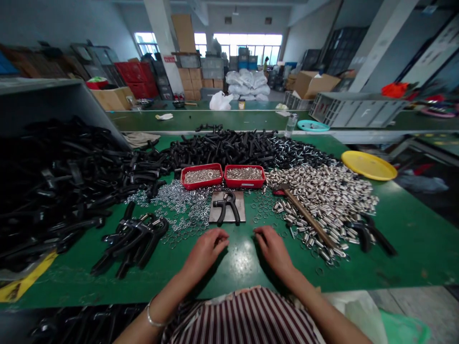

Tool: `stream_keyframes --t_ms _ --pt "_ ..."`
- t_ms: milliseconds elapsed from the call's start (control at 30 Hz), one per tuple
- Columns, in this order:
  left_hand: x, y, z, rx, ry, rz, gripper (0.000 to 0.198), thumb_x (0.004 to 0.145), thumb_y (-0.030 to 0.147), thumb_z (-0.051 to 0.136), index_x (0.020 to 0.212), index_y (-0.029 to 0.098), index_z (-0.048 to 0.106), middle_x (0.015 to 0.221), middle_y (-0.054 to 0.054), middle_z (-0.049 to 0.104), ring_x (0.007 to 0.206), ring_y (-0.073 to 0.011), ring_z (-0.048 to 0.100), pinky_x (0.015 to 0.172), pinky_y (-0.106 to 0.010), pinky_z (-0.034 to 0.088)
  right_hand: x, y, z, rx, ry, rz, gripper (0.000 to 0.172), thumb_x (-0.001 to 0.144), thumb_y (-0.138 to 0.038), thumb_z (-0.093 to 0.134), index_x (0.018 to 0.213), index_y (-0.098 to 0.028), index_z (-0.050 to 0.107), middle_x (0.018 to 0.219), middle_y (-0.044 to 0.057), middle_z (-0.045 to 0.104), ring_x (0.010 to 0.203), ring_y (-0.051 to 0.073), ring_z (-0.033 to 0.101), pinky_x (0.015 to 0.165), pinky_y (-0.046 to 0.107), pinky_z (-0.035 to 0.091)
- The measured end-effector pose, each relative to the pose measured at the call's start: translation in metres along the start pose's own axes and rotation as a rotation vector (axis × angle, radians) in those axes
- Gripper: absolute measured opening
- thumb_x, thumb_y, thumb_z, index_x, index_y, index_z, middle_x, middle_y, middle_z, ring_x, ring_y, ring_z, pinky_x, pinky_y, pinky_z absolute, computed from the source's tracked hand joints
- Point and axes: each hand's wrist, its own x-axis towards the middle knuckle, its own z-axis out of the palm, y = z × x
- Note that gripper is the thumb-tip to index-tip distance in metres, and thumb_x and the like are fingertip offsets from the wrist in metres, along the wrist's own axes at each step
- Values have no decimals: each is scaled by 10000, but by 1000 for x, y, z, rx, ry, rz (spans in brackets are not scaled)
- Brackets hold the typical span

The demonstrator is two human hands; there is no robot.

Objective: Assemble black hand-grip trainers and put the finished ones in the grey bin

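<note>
My left hand (210, 246) rests on the green table with its fingers loosely bent and apart from the thumb, holding nothing. Opposite it, my right hand (273, 247) lies the same way, also bare. Just beyond both hands, a black hand gripper (229, 208) lies on a square metal plate (241, 199), touched by neither hand. Left of my left hand is a small pile of black hand grippers (138, 239). On the right, a hammer (308, 215) lies across a heap of silver springs (328, 188).
Two red trays (186, 185) of small metal parts stand behind the plate. Loose nuts and rings (177, 208) are scattered around. Black handles (229, 148) are heaped behind and in a large bin (103, 114) at left. A yellow plate (369, 165) sits at the right edge.
</note>
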Motion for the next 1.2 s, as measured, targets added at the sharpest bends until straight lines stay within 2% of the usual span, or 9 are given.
stream_keyframes --t_ms 67,167,300,433,533,667,900,1067,1200 --pt "13 -5 -7 -94 75 -84 91 881 275 629 904 193 662 854 -8 694 795 -170 641 752 -284 492 14 15 -21 -347 68 -105 132 916 -228 530 920 -206 660 963 103 667 962 265 592 887 416 461" --pt "48 -12 -18 -135 166 -118 130 883 320 623 883 197 667 853 -7 709 794 -179 652 755 -289 494 34 31 -36 -643 47 -140 93 913 -218 552 888 -202 640 887 102 657 875 270 570 818 390 443" --pt "104 -28 -24 100 240 -22 158 943 284 543 919 187 666 937 -43 710 912 -203 642 872 -336 468 51 46 -33 -770 -22 -150 111 928 -224 538 850 -197 612 837 103 637 822 276 565 759 376 428" --pt "139 -48 -13 387 201 29 153 952 276 564 914 167 666 967 -72 686 981 -229 606 923 -385 413 56 55 -33 -730 -63 -166 161 957 -248 489 850 -197 598 848 104 634 817 275 572 774 390 435" --pt "144 -58 -3 456 169 0 165 954 306 579 909 173 666 955 -64 676 968 -229 593 896 -380 392 58 59 -37 -595 -58 -146 168 955 -288 497 844 -213 597 841 92 636 826 274 580 799 403 444" --pt "140 -61 3 483 176 5 189 966 341 566 916 183 658 950 -51 673 972 -226 576 895 -379 368 60 59 -37 -322 36 -37 173 953 -353 498 925 -219 604 911 87 653 881 267 600 832 402 463" --pt "134 -64 10 637 199 143 252 1006 335 479 976 155 652 979 -84 665 988 -237 555 902 -396 379 61 44 -33 -45 109 95 232 939 -435 523 973 -221 607 959 75 678 888 242 621 835 377 472" --pt "133 -67 7 643 132 237 252 1019 282 443 1081 160 654 1087 -99 667 1013 -233 552 895 -388 401 58 38 -39 47 121 132 245 920 -453 559 978 -229 638 960 65 701 872 236 636 820 369 481" --pt "134 -60 0 709 -6 282 261 1014 203 414 1087 162 661 1092 -105 659 1006 -241 554 884 -389 403 58 32 -40 128 90 149 255 894 -473 602 958 -231 648 946 59 703 863 236 645 819 373 489"
